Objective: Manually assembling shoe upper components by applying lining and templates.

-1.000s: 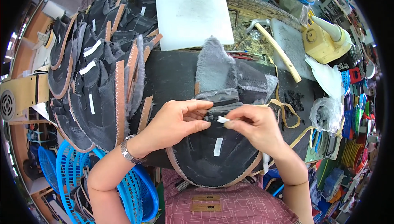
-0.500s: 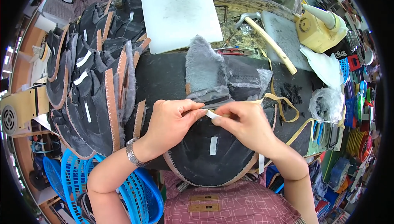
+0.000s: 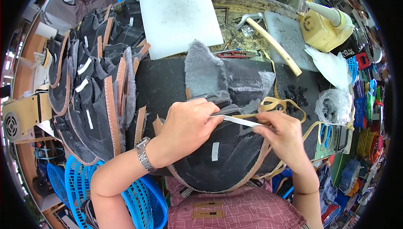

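White tape [image 3: 241, 121] crosses over a dark curved piece [image 3: 214, 172]: the left hand [image 3: 187, 126], back upward, and the right hand [image 3: 282, 131], angled inward, each pinch it between thumb and fingers. Lettering on the garment's [image 3: 247, 210] tan labels [image 3: 202, 214] is too small to read. The piece's stitched rim reaches past the worktop's [image 3: 239, 9] near edge; similar pieces [image 3: 90, 103] crowd the left side.

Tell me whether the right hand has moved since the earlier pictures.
Yes, to the right: judged against the hammer, the right hand has shifted rightward, widening its gap from the left hand.
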### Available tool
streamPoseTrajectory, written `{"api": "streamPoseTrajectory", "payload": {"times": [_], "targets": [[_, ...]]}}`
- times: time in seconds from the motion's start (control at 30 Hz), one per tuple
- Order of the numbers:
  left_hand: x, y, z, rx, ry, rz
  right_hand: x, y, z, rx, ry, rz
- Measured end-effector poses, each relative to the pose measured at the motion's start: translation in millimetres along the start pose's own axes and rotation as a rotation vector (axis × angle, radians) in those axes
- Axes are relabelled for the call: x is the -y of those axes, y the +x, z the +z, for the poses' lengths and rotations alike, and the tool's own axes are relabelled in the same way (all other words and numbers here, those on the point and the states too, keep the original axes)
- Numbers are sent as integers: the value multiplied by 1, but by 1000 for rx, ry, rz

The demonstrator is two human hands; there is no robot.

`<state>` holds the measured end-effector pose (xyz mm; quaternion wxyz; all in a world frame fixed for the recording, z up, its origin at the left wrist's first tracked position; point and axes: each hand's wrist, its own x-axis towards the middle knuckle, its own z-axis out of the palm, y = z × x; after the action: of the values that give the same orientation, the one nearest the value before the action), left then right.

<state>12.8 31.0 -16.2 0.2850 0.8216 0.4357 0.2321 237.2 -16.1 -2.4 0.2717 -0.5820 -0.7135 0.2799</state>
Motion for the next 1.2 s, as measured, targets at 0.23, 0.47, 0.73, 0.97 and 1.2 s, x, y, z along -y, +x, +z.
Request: {"api": "streamPoseTrajectory", "payload": {"times": [0.23,0.47,0.73,0.97,1.2], "targets": [[-18,16,14,-46,219,134,-23,-4,-4,-146,-54,0],[-12,17,22,-24,250,131,-10,-1,1,-117,-189,-158],[-8,-1,19,-72,112,117,0,1,-12,459,459,-222],[-15,-63,-32,202,-478,-132,-36,-32,-123,-1159,-338,-102],[14,-141,-189,-816,-135,-515,-69,-77,-187,-354,1008,-408]]}}
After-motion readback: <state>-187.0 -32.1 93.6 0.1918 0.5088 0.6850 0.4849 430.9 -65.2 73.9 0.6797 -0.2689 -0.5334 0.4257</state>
